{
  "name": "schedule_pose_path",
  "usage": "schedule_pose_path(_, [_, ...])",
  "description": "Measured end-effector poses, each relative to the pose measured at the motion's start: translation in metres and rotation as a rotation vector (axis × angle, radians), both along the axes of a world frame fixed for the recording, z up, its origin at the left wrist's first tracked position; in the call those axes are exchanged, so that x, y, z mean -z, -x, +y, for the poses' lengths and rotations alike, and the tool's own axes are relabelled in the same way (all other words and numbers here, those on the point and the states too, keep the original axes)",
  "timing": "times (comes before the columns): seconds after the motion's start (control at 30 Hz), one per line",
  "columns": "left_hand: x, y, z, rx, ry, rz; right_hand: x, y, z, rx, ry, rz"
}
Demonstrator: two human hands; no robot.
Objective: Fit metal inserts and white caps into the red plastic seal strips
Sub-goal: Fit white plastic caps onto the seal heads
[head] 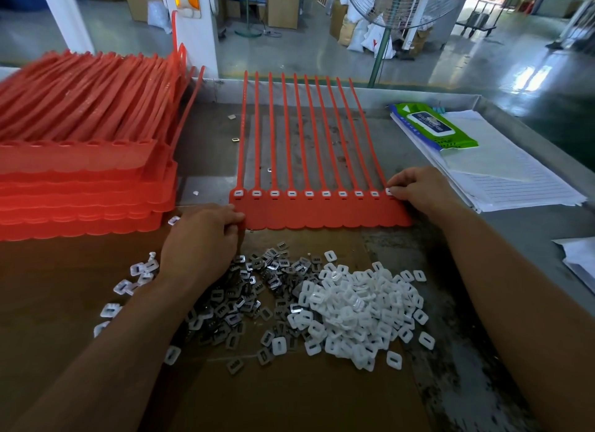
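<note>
- Left hand (199, 238) has its grip clamped on the near left corner of the red seal strips (322, 211), fingers curled and thumb pinching the edge.
- Right hand (418, 190) has its grip closed at the far right end of the same sheet, with thumb and fingertip pinched at the last fitted cap (389, 191).
- This joined sheet of ten strips lies flat on the bench (531, 225), tails pointing away, and each head in the row carries a white cap.
- Just nearer lie a loose pile of metal inserts (257, 290) and a pile of white caps (360, 312), touching each other, on a brown cardboard sheet (289, 399).
- A few stray pieces lie to the left of the left wrist.
- A tall stack of red strips (80, 174) stands at the left.
- On the right are a green wipes pack (434, 125) and lined paper (515, 186).
- Beyond the bench stands a pedestal fan (402, 3).
</note>
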State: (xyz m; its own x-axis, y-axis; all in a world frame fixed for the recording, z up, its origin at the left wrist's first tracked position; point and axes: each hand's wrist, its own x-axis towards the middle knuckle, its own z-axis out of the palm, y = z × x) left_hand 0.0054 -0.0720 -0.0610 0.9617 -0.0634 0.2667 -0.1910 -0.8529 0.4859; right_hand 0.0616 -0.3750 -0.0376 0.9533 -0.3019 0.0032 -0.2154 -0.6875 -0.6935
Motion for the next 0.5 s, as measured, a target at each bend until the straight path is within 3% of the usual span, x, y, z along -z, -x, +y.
schedule_pose_path(0.5, [0.001, 0.0001, 0.0001, 0.005, 0.006, -0.009, -0.0075, 0.0035, -0.0045, -0.102, 0.03, 0.132])
